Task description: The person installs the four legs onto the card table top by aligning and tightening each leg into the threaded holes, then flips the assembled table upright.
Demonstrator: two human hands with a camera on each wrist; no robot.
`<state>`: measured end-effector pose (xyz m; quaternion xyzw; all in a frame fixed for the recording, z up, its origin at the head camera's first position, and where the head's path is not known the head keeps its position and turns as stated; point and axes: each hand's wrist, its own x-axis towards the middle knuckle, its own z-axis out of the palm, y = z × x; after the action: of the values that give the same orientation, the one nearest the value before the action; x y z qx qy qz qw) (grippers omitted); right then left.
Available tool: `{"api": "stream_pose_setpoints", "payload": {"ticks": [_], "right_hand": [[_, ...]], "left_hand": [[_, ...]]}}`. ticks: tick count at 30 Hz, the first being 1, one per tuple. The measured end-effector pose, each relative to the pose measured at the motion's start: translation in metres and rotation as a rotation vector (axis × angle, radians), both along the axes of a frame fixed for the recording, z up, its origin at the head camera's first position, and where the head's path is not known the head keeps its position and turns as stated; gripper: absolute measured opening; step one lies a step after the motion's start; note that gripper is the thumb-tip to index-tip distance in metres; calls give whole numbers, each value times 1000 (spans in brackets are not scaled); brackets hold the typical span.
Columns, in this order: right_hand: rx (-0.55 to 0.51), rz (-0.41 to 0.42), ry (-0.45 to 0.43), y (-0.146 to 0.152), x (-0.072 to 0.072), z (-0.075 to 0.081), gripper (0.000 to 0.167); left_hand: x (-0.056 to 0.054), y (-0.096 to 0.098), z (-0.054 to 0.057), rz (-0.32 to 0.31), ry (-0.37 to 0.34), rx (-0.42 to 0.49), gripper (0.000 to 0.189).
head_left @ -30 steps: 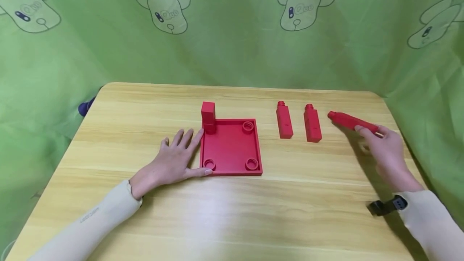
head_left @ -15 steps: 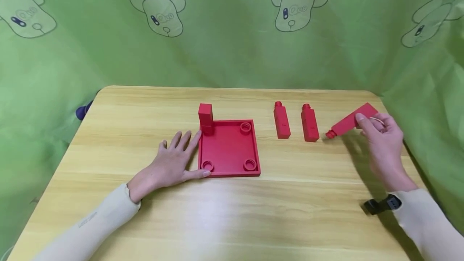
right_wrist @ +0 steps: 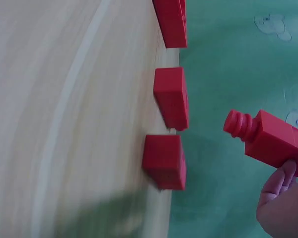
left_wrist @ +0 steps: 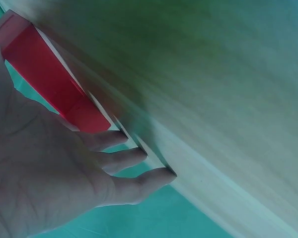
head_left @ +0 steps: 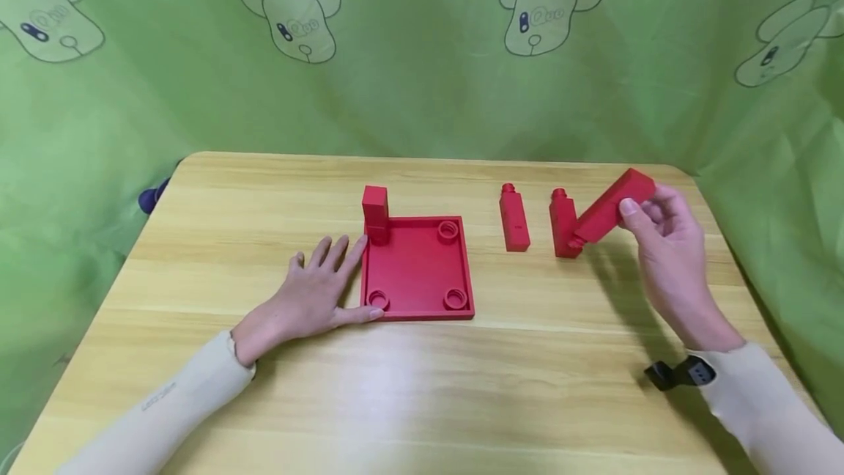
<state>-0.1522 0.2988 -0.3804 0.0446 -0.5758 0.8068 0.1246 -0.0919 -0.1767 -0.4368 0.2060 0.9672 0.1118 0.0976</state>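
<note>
A square red tray (head_left: 417, 270) with raised rims lies mid-table, round threaded sockets in three corners. At its far left corner a red square post (head_left: 376, 207) stands upright. My left hand (head_left: 306, 295) rests flat with spread fingers at the tray's left edge, the thumb touching the near left corner. On the right, my right hand (head_left: 675, 262) pinches a red leg (head_left: 613, 204) between thumb and fingers. This leg is tilted, its threaded end (right_wrist: 238, 124) pointing down and left, and in the head view it overlaps a leg lying on the table.
Two matching red legs lie right of the tray: one nearer it (head_left: 514, 220), the other (head_left: 562, 222) closer to my right hand. All rest on a light wooden table (head_left: 422, 394). A green curtain (head_left: 422, 94) surrounds the table's back and sides.
The right hand has moved left, carrying the leg and swinging its plain end up so the threaded end points downward. My left hand and the tray stay put.
</note>
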Motion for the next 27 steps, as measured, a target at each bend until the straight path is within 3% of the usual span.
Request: {"api": "stream_pose_setpoints", "payload": {"ticks": [6,14,27], "right_hand": [[130,45,-12,-19,-4,8,28],[226,134,-31,-46,-15,13,30],[512,184,-5,-95,-23,2,35]], "left_hand": [[-1,1,1,1,-1,-8,120],[1,-1,2,7,2,-12,121],[1,0,2,-6,-7,2,121]]}}
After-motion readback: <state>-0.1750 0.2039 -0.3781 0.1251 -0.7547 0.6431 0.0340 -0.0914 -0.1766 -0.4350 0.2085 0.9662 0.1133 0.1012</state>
